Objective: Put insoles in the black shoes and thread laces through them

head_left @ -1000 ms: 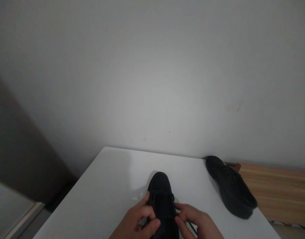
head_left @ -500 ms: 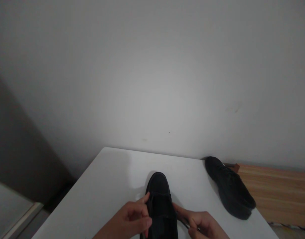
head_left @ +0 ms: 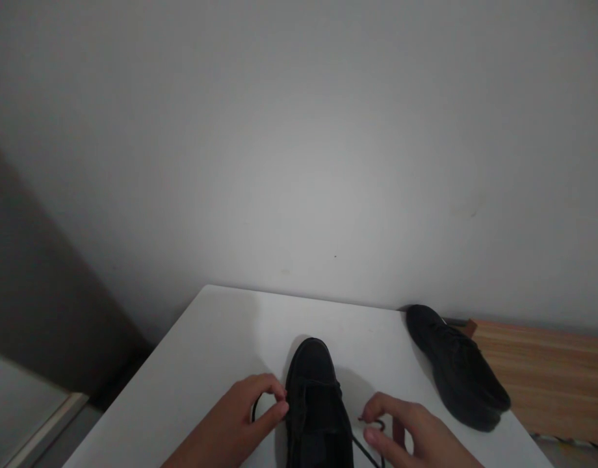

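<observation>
A black shoe [head_left: 312, 364] lies toe away from me on the white table [head_left: 221, 338], its heel cut off by the lower picture edge. At its left side, my left hand [head_left: 245, 409] is closed in a pinch close to the eyelet edge, with a black lace curving behind the fingers. My right hand [head_left: 411, 429] is off the shoe's right side, thumb and forefinger bent around a dark shoelace [head_left: 362, 447] that runs back to the shoe. A short lace tip pokes out by the forefinger.
A second black laced shoe [head_left: 457, 367] rests tilted at the table's right edge, near the wall [head_left: 318, 162]. Beyond that edge is a wood-grained board [head_left: 543, 377]. A pale panel edge [head_left: 50, 432] stands at lower left.
My right hand has drawn away from the shoe to the right, with the lace now showing between them. My left hand has shifted slightly left, pinching at the shoe's side.
</observation>
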`<state>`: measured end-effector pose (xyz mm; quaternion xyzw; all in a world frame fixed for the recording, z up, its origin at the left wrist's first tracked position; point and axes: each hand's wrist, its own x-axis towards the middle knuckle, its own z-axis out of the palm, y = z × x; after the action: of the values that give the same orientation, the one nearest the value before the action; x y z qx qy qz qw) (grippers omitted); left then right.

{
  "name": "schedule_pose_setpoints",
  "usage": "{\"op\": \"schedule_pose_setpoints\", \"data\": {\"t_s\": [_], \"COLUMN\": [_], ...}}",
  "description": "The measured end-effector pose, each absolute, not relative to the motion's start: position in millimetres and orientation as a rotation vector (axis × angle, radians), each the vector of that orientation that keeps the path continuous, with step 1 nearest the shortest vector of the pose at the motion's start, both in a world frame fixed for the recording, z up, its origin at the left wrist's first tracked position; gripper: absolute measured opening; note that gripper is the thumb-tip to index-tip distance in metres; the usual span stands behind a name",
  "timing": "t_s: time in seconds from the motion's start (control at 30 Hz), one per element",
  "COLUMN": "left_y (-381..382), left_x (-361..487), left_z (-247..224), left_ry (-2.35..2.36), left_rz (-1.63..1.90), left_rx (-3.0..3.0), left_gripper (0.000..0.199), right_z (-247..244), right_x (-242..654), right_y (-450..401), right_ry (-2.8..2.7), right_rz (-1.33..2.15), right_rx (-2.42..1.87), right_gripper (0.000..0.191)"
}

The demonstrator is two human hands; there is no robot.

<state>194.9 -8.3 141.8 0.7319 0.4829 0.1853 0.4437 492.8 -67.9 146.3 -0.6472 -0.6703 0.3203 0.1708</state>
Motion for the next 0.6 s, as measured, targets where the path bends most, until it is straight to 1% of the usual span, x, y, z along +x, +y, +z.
{"op": "schedule_pose_setpoints", "data": {"t_s": [0.1,0.23,0.4,0.6], "left_y": [-4.0,7.4,18.3,15.2], "left_x": [206.1,225.4,238.0,244.4], "left_z": [140.2,131.3,129.1,124.2], "left_ry": [1.244,1.233,1.192,1.183], "left_rz": [0.467,0.566,0.592,0.596], "left_rx": [1.854,1.888,1.953,2.062], "left_gripper": [0.021,0.020,0.013,0.014], "right_z": [143.5,132.9,137.5,146.3], "right_x": [478.2,456.7,440.7,431.8], "right_y": [-53.1,-35.1,-21.1,-16.2], "right_ry": [-1.865,-1.837,-1.892,-2.030], "right_rz": [0.806,0.855,0.786,0.656], "right_rx": [-1.852,-1.725,-1.727,-1.786], "right_gripper": [0.030,0.016,0.012,0.017]}}
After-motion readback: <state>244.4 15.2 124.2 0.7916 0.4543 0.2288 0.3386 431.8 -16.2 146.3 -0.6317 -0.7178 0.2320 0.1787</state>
